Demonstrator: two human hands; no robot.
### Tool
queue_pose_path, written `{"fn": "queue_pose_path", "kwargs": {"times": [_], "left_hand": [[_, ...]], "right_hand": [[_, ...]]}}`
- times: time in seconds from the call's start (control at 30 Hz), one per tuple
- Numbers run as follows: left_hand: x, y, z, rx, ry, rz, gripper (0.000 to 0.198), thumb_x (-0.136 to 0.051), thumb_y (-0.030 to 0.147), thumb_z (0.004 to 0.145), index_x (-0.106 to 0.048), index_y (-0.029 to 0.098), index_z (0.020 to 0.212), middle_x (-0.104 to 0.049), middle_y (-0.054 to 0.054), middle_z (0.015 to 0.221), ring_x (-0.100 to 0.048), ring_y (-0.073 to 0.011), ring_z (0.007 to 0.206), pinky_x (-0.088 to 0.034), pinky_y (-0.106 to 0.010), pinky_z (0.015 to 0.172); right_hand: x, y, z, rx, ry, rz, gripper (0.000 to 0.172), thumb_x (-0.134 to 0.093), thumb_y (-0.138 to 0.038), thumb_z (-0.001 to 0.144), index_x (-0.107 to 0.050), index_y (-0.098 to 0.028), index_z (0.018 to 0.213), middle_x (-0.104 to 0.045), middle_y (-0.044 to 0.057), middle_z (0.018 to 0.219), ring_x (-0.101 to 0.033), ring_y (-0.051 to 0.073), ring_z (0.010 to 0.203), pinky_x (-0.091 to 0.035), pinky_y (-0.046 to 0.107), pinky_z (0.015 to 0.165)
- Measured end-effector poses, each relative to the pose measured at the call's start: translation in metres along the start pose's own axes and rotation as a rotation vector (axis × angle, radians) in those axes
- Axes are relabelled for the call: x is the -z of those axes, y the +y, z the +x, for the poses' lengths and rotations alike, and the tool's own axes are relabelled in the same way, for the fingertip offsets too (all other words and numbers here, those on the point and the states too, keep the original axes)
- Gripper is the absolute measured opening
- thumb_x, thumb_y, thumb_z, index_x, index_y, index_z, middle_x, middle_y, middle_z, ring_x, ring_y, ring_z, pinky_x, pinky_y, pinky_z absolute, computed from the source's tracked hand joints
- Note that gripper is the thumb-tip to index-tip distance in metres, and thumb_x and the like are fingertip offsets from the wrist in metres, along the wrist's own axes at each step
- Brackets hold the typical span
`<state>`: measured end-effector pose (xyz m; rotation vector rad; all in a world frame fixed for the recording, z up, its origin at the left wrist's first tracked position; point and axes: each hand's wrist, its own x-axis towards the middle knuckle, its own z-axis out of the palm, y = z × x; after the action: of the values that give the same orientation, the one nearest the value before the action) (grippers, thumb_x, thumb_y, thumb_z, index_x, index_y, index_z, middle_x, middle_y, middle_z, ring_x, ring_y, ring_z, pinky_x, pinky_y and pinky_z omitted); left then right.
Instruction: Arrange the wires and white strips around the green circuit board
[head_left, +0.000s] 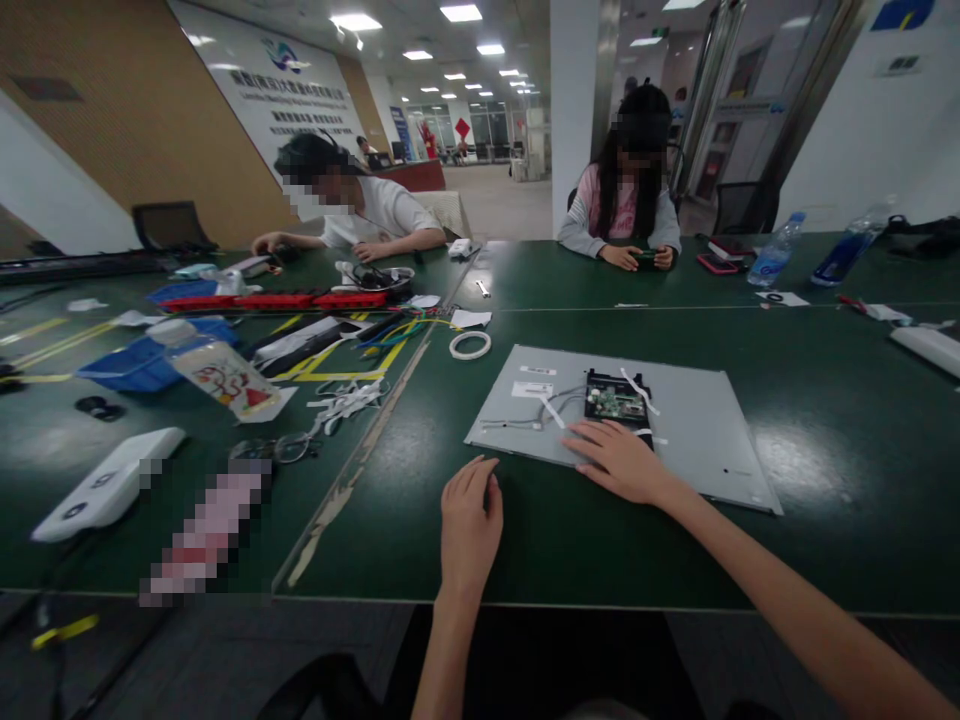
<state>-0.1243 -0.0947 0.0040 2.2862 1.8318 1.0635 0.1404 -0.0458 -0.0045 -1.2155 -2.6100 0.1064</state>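
A flat grey metal panel (697, 420) lies on the green table (570, 560). It carries a black frame with a green circuit board (616, 403), thin grey cables (517, 424), white labels and strips of white tape (553, 412). My right hand (619, 462) rests open across the panel's near edge, fingers spread just below the board. My left hand (471, 505) lies on the table near the panel's front left corner, apart from it. Its fingers are loosely bent and hold nothing I can see.
Left of a table seam are a plastic bottle (217, 372), a blue tray (135, 362), white cables (349, 402) and a white device (109, 485). A tape roll (470, 346) lies behind the panel. Two people sit across the table; water bottles (777, 250) stand far right.
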Motion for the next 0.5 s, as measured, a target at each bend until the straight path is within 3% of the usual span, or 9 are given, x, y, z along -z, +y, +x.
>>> {"fn": "queue_pose_path", "kwargs": {"times": [0.23, 0.5], "left_hand": [[-0.004, -0.007, -0.001, 0.011, -0.113, -0.055, 0.027, -0.041, 0.021, 0.091, -0.059, 0.019, 0.111, -0.063, -0.007, 0.114, -0.056, -0.0198, 0.110, -0.044, -0.042, 0.099], [-0.002, -0.007, 0.000, 0.018, -0.172, -0.075, 0.029, -0.039, 0.022, 0.092, -0.060, 0.020, 0.113, -0.063, -0.007, 0.114, -0.058, -0.0201, 0.109, -0.046, -0.043, 0.097]], "right_hand": [[0.001, 0.070, -0.027, -0.228, 0.063, -0.133, 0.050, -0.030, -0.046, 0.094, -0.036, -0.029, 0.141, -0.040, 0.004, 0.142, -0.038, 0.022, 0.129, -0.034, 0.044, 0.104], [0.001, 0.146, -0.077, -0.442, 0.107, -0.264, 0.050, -0.028, -0.047, 0.093, -0.042, -0.028, 0.137, -0.045, 0.005, 0.138, -0.045, 0.024, 0.123, -0.039, 0.042, 0.100]]}}
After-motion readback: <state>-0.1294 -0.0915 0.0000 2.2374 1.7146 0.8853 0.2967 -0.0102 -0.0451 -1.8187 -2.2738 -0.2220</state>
